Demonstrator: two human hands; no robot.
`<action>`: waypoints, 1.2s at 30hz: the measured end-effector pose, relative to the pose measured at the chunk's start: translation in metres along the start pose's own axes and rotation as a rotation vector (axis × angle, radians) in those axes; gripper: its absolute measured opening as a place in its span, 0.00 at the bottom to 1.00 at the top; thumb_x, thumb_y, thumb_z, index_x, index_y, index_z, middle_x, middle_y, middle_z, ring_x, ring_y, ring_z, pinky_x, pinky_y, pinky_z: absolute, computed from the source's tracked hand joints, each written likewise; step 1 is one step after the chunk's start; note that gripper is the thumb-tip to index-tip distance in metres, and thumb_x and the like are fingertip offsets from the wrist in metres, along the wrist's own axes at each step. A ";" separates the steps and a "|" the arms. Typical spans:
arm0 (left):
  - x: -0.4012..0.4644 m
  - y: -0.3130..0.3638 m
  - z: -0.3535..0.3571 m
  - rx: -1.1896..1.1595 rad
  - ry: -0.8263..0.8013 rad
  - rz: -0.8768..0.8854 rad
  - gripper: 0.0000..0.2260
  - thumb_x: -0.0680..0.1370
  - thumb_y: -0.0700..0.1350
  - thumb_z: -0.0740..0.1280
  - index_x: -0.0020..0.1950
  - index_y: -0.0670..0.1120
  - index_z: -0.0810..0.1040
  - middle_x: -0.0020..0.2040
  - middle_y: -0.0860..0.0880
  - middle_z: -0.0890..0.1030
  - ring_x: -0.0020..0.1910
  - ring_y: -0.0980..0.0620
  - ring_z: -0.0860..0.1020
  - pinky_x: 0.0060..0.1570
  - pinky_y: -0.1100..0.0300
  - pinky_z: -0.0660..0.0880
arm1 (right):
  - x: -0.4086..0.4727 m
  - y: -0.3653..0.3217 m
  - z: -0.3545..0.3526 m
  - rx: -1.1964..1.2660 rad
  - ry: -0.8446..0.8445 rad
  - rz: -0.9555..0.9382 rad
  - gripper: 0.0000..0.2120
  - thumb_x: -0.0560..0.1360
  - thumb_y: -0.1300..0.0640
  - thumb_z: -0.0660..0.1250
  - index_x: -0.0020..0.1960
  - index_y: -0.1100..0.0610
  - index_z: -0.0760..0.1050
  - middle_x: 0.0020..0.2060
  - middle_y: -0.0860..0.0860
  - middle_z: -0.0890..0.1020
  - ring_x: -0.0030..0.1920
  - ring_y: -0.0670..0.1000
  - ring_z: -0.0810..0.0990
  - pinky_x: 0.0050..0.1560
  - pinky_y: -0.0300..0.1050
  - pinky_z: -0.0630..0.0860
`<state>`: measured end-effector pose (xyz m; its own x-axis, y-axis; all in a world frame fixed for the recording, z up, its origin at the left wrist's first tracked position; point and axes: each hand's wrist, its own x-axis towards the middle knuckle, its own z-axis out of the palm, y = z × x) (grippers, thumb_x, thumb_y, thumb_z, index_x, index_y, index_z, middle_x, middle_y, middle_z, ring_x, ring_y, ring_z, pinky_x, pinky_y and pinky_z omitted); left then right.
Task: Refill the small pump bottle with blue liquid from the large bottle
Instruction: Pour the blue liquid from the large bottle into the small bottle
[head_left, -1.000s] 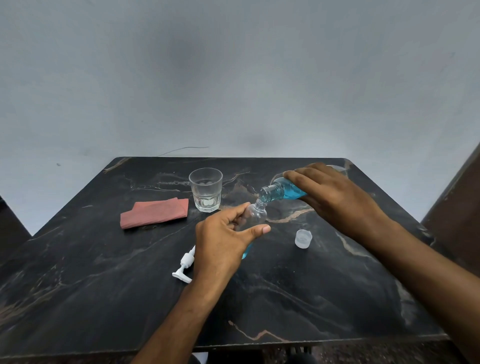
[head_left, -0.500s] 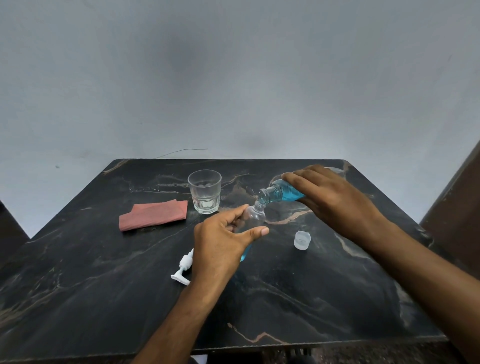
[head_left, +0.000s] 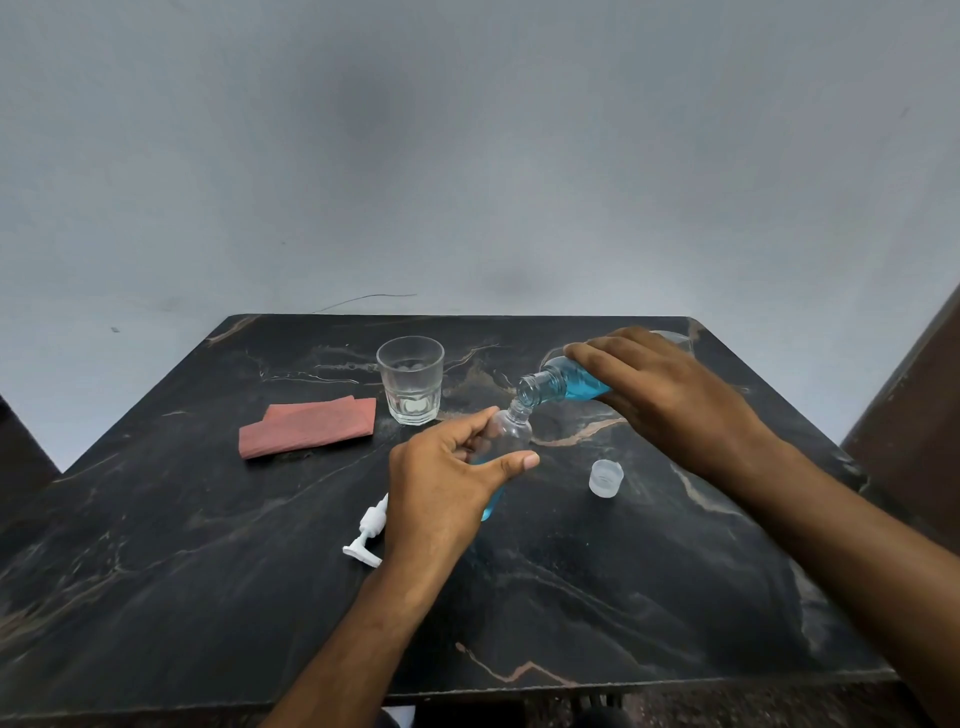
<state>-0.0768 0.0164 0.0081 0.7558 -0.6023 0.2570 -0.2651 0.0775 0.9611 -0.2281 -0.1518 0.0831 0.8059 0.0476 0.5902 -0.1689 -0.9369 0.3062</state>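
My left hand (head_left: 447, 483) grips the small clear bottle (head_left: 511, 434) upright on the dark marble table (head_left: 208, 545), with blue liquid visible at its bottom edge. My right hand (head_left: 670, 400) grips the large bottle (head_left: 558, 387), tilted nearly flat, its open mouth right over the small bottle's neck. Blue liquid fills the large bottle's shoulder. The white pump head (head_left: 370, 530) lies on the table left of my left wrist. A translucent cap (head_left: 605, 478) stands to the right of the small bottle.
A clear drinking glass (head_left: 410, 379) stands behind the small bottle, toward the left. A folded reddish cloth (head_left: 306, 426) lies left of the glass. A grey wall rises behind the table, and dark furniture (head_left: 914, 405) stands at the right edge.
Both hands hold nearly the same pose. The large bottle's mouth stays over the small bottle's neck, and the view has shifted only slightly.
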 end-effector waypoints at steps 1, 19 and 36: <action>0.000 0.000 0.000 0.000 0.000 -0.001 0.29 0.61 0.44 0.85 0.61 0.48 0.85 0.50 0.57 0.88 0.50 0.63 0.86 0.53 0.65 0.82 | 0.000 0.000 0.000 0.000 -0.002 0.000 0.23 0.72 0.65 0.75 0.65 0.64 0.76 0.55 0.60 0.82 0.52 0.62 0.80 0.47 0.57 0.79; 0.000 -0.001 0.000 -0.003 -0.014 -0.002 0.32 0.57 0.53 0.83 0.61 0.50 0.85 0.50 0.58 0.88 0.49 0.64 0.86 0.53 0.63 0.83 | -0.002 0.005 0.006 0.000 -0.002 -0.009 0.23 0.73 0.63 0.74 0.67 0.63 0.74 0.56 0.58 0.81 0.53 0.59 0.79 0.48 0.54 0.78; 0.001 0.002 -0.002 0.044 -0.002 0.000 0.30 0.59 0.50 0.84 0.60 0.52 0.84 0.47 0.64 0.85 0.50 0.66 0.85 0.55 0.61 0.83 | 0.003 0.003 0.004 -0.005 -0.013 -0.015 0.23 0.73 0.64 0.74 0.66 0.63 0.75 0.56 0.59 0.82 0.54 0.60 0.80 0.48 0.56 0.79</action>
<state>-0.0746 0.0176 0.0102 0.7549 -0.6036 0.2567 -0.2908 0.0428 0.9558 -0.2243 -0.1561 0.0827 0.8156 0.0569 0.5759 -0.1598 -0.9343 0.3187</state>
